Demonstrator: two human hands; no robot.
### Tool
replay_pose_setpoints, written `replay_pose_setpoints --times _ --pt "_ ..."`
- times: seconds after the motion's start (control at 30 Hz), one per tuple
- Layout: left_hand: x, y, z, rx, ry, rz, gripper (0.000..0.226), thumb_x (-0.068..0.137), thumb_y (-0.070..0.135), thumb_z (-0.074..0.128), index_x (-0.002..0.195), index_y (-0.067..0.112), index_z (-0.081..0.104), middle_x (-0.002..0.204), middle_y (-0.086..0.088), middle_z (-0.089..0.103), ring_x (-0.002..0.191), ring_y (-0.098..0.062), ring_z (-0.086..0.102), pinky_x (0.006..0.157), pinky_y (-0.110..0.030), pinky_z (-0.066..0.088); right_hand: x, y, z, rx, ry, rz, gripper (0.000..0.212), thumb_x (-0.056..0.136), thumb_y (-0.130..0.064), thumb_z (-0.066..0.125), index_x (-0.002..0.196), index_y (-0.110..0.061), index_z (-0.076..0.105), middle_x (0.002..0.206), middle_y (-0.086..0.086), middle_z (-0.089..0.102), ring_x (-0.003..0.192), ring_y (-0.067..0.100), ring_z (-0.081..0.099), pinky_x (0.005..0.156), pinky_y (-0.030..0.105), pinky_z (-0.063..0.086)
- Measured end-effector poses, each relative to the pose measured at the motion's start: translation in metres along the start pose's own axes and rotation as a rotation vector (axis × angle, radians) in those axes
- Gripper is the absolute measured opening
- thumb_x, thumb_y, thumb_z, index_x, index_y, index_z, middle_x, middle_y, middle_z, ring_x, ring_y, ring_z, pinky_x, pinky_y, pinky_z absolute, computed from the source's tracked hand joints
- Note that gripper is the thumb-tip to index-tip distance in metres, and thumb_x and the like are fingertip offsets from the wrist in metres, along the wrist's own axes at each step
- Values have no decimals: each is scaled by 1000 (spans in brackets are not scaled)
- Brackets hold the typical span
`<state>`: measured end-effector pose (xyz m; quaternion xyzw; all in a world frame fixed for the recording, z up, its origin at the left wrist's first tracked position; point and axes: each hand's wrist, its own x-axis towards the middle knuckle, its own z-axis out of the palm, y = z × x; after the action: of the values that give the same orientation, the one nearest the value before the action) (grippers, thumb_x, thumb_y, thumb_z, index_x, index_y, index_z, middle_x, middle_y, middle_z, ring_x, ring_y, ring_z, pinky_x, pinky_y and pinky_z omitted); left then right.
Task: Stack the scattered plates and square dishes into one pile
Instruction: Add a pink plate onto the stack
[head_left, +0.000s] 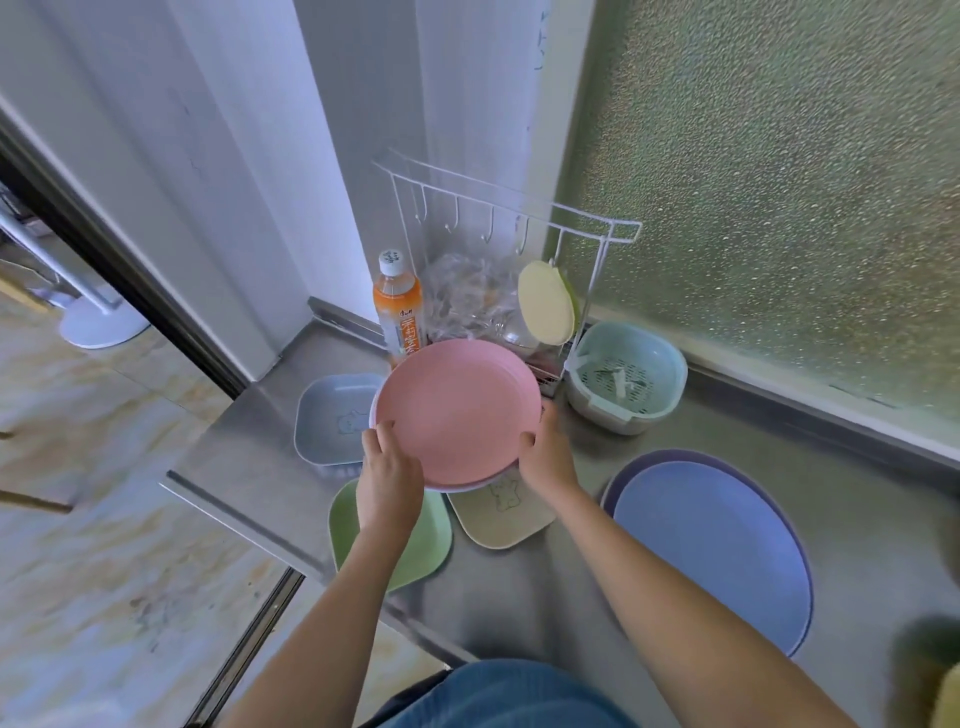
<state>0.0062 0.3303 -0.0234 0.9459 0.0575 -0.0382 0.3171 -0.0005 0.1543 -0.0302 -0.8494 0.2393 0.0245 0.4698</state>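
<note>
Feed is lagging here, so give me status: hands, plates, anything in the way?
Left hand and right hand grip round pink plastic plate, airborne. Blue round plate, three square dishes unstacked. Path clear.

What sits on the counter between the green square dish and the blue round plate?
The beige square dish, seen in the head view.

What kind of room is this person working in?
Probably a home kitchen corner: a stainless steel counter beneath a frosted window, a white wire rack with hooks, and a teal strainer basket.
</note>
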Motion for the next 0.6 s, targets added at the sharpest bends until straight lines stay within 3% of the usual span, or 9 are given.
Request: replay_pose_setpoints --times 0.1,0.23,0.33,0.47,0.53,0.6 --pt "-5 8 2 -71 61 62 46 88 -2 45 132 6 35 130 -19 38 101 -37 49 86 -43 48 -6 10 -8 39 39 -51 53 91 -8 38 141 -18 27 123 9 57 104 30 57 81 35 45" --pt "-15 25 11 -185 162 53 48 81 -7 43 128 0 40 125 -21 40 100 -41 51 73 -40 45 -27 33 -39 38 138 -88 56 92 -10 36 144 -26 23 100 2 58 86 23 55 72 34 43" --pt "-26 42 19 -277 91 4 47 87 3 43 133 8 38 131 -11 41 105 -32 53 71 -35 39 -44 58 -64 -1 198 -107 55 94 -7 35 145 -24 25 69 4 53 61 22 49 53 32 34" --pt "-40 62 42 -297 -86 -11 40 93 13 44 132 4 40 124 -16 47 86 -25 47 75 -34 36 -71 97 -100 17 239 -46 52 95 -8 35 144 -24 28 62 3 50 53 15 43 49 27 31" --pt "-52 72 57 -234 -194 -2 25 95 16 42 111 1 52 107 -20 56 84 -30 49 72 -33 35 -86 116 -118 19 264 -18 49 96 -10 34 143 -25 30 64 -3 52 54 11 45 50 23 32" --pt "-67 83 70 -212 -240 38 24 95 16 39 75 6 48 74 -12 54 75 -33 52 61 -34 33 -98 133 -135 -9 310 -1 50 95 -8 35 143 -25 31 61 -1 50 51 11 44 50 23 33"
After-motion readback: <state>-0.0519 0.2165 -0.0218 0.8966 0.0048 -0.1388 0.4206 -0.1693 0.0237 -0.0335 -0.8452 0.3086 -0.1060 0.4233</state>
